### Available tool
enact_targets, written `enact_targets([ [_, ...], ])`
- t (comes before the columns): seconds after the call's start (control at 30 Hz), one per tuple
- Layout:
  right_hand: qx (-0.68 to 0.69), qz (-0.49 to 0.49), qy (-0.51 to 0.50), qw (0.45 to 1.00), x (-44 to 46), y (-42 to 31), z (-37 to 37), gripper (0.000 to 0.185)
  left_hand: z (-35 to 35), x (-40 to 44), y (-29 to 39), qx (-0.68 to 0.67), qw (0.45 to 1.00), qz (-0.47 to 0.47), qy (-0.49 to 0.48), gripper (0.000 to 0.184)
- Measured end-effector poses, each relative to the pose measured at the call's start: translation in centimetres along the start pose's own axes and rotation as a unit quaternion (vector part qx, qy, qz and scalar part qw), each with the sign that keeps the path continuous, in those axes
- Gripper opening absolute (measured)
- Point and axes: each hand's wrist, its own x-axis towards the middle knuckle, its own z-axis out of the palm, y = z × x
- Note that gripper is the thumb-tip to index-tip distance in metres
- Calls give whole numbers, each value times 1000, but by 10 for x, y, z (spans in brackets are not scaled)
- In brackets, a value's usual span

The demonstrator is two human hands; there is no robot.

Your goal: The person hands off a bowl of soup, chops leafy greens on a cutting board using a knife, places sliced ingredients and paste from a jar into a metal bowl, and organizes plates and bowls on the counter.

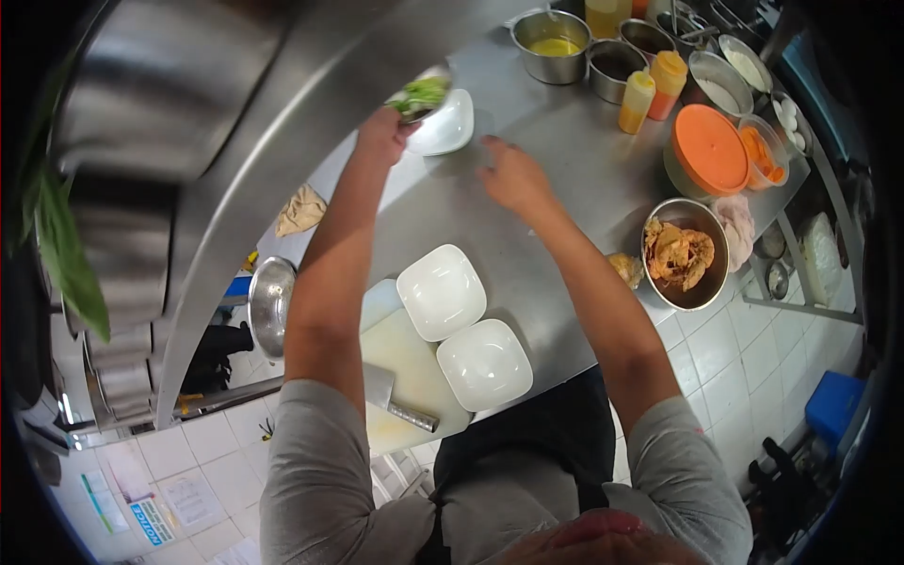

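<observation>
Up at the far side of the counter, my left hand [380,137] grips a small bowl of chopped greens [421,95], tilted and partly hidden by the shelf edge. Just beside and below it sits a white square bowl [456,130] on the counter. My right hand [516,177] hovers over the steel to the right of that bowl, fingers apart, holding nothing. Closer to my body stand two more white bowls, one [441,292] behind the other [485,367]. Their left edges overlap a cutting board [395,348], where a cleaver [379,384] lies.
A steel bowl of fried food [680,256] stands right, near the counter edge. Behind it are an orange-lidded tub [709,149], squeeze bottles [637,101] and a pot of yellow liquid [554,47]. A metal shelf [226,226] curves along the left; a crumpled cloth [301,210] lies beneath.
</observation>
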Motion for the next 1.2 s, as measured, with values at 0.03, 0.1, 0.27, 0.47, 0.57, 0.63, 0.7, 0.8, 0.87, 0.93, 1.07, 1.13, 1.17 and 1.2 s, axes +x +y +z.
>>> enact_targets([
  [0.03, -57, -23, -26, 998, 11, -7, 4, 41, -10, 2, 3, -2, 1000, 7, 28, 33],
  [0.1, -75, -42, -24, 996, 40, 5, 36, 35, -38, -3, 5, -2, 997, 20, 74, 35],
  [0.27, -204, -52, -17, 977, 104, 23, 50, 28, -105, -16, -18, -8, 986, -9, 166, 45],
  [0.47, -239, -65, -25, 968, 138, 39, 12, 28, -137, 11, -69, -29, 983, -72, 167, 41],
  [0.57, -195, -52, 19, 979, 103, 20, -4, 40, -150, 28, -93, -119, 979, -83, 147, 42],
  [0.63, -111, -20, -41, 993, 44, -14, -38, 56, -130, -7, -86, -138, 976, -96, 139, 45],
  [0.7, -37, -50, -19, 998, -30, -18, -51, 50, -120, -74, -100, 13, 997, 14, 72, 53],
  [0.8, 48, -20, -80, 995, -163, -25, -78, 46, -121, -138, -110, 283, 959, 16, -19, 56],
  [0.87, 116, -1, -227, 967, -239, -24, -106, 44, -129, -158, -112, 363, 929, 23, -75, 52],
  [0.93, 158, 33, -338, 927, -301, -5, -119, 43, -109, -161, -112, 385, 915, 34, -118, 49],
  [1.07, 38, 163, -374, 912, -393, 37, -138, 53, -34, -188, -103, 365, 907, 105, -184, 46],
  [1.13, -11, 204, -345, 916, -403, 44, -156, 53, 9, -215, -113, 360, 881, 161, -262, 45],
  [1.17, -57, 236, -323, 915, -406, 52, -162, 52, 25, -233, -127, 359, 866, 196, -287, 41],
  [1.2, -51, 234, -319, 917, -406, 62, -165, 52, 44, -262, -138, 375, 852, 204, -303, 39],
])
